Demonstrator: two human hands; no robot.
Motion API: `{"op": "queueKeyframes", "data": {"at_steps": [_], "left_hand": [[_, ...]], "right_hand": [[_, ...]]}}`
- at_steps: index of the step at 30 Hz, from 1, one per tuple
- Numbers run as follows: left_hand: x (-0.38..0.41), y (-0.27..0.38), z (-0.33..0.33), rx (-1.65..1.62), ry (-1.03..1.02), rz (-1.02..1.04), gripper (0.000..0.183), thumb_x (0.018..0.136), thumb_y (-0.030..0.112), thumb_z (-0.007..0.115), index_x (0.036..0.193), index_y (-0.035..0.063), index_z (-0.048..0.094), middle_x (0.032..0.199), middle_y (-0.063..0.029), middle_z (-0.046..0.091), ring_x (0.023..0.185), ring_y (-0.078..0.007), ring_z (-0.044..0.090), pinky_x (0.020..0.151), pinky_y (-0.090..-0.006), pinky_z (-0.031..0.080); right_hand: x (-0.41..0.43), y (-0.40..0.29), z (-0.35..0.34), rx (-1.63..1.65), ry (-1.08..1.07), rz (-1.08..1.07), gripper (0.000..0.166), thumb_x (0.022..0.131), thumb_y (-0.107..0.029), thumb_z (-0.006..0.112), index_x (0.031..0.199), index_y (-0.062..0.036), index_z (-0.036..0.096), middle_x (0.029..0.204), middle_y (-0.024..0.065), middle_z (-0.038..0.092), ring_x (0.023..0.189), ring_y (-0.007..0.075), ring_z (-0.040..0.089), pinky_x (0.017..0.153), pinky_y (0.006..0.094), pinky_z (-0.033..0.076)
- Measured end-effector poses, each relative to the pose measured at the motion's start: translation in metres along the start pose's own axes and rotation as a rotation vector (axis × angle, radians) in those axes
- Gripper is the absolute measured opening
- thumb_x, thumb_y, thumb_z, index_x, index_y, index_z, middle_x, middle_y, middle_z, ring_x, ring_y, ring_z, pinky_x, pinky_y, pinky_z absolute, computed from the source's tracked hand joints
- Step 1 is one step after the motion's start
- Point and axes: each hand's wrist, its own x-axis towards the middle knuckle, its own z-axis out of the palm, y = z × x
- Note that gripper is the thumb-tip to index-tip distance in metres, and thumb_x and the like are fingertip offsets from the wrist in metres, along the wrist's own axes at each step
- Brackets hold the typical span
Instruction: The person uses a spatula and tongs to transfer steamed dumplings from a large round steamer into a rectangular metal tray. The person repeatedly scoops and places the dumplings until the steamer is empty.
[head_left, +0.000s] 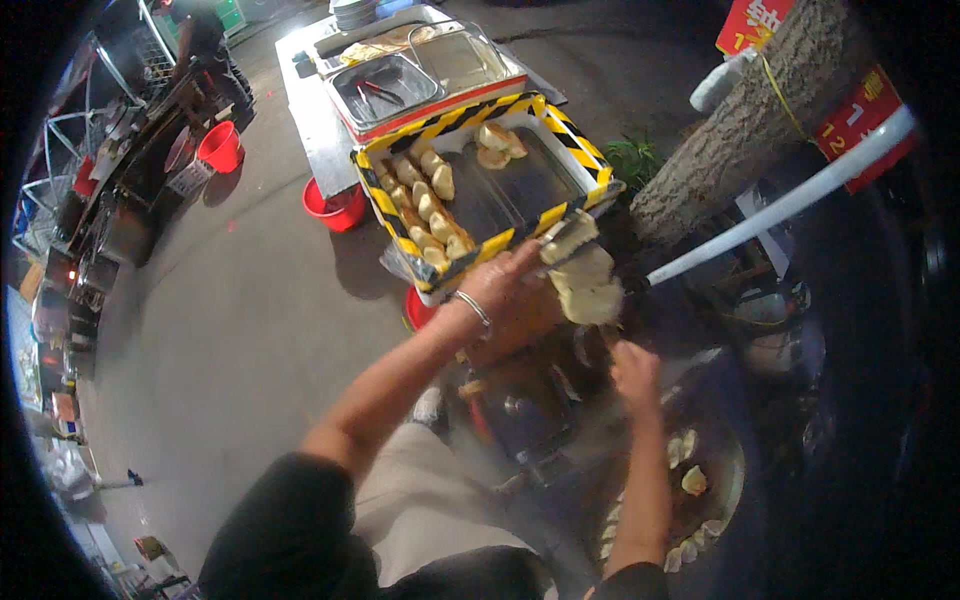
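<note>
My left hand, with a bracelet at the wrist, is shut on a flat metal tool that looks like a scraper. Its blade lies against several pale dumplings. My right hand grips the handle of a turner beneath these dumplings; its blade is mostly hidden and blurred. Just beyond both hands stands a metal tray, edged with yellow-and-black striped tape. Rows of browned dumplings fill its left side, and a small group sits at its far edge.
A large round pan with dumplings along its rim is at lower right. Behind the tray are steel containers, one holding red-handled tongs. A tree trunk and a pale pole stand right. Red buckets and another person are left.
</note>
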Motion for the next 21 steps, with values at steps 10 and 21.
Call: {"op": "queueKeyframes", "data": {"at_steps": [10,21], "left_hand": [[0.078,-0.171,-0.104,0.117,-0.172,-0.261,0.05,0.087,0.034,0.056,0.131,0.0124,0.046,0.115,-0.0206,0.059,0.106,-0.0389,0.056,0.089,-0.0452,0.045],[0.046,-0.239,-0.168,0.389,0.095,-0.155,0.055,0.086,0.027,0.059,0.135,0.0158,0.04,0.102,-0.0192,0.061,0.092,-0.0372,0.061,0.077,-0.0454,0.05]], "right_hand": [[0.173,0.015,0.167,0.054,-0.143,0.189,0.023,0.092,-0.023,0.055,0.084,-0.0028,0.062,0.064,0.0048,0.054,0.05,0.0138,0.047,0.046,0.0282,0.037],[0.13,-0.022,0.249,-0.812,-0.047,-0.134,0.048,0.084,-0.002,0.045,0.132,-0.0014,0.04,0.106,0.0243,0.052,0.094,0.0412,0.057,0.078,0.047,0.048]]}}
